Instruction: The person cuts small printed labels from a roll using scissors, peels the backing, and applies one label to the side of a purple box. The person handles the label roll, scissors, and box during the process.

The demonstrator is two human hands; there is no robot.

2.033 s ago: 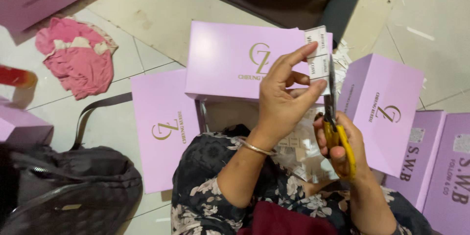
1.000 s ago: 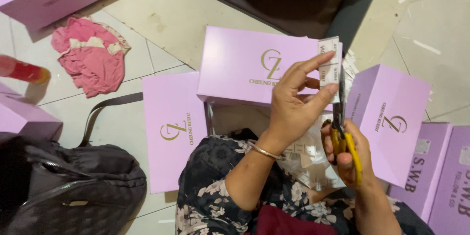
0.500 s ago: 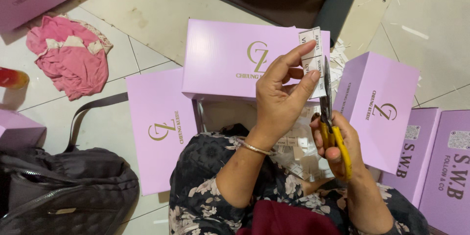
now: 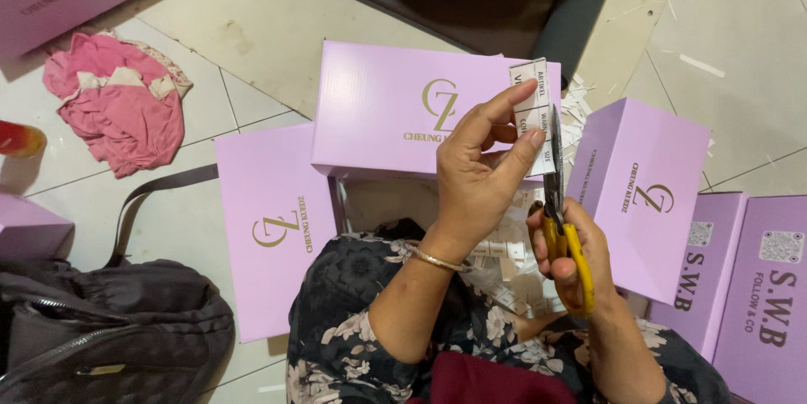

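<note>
I'm looking down on a pale tiled floor (image 4: 176,0) strewn with lilac boxes and thin paper offcuts. At the middle of the frame my left hand (image 4: 479,177) has its fingers (image 4: 492,114) closed on a white label strip (image 4: 535,114), thumb and forefinger pinching its left edge so it stands upright just right of centre. Just beside it, slightly lower, my right hand (image 4: 576,257) has its fingers wrapped through the yellow handles of the scissors (image 4: 556,202), whose blades run up along the strip's right edge; I judge the cut to be partway up the strip, though I cannot see how far the blades are parted.

Against half a second ago, the strip and scissors sit much as they did, with the blade still at the strip's right edge, so the trimming looks to be going on rather than finished. Two seconds ago the hands sat about where they are now; a second ago they lay a little further right in the frame.

Outward from the hands: a lilac box lid (image 4: 395,105) lies behind the strip, another lilac box (image 4: 647,190) stands at right, a pile of cut labels (image 4: 504,265) rests on my lap, a pink cloth (image 4: 118,101) lies at upper left, and a dark bag (image 4: 101,328) at lower left.
</note>
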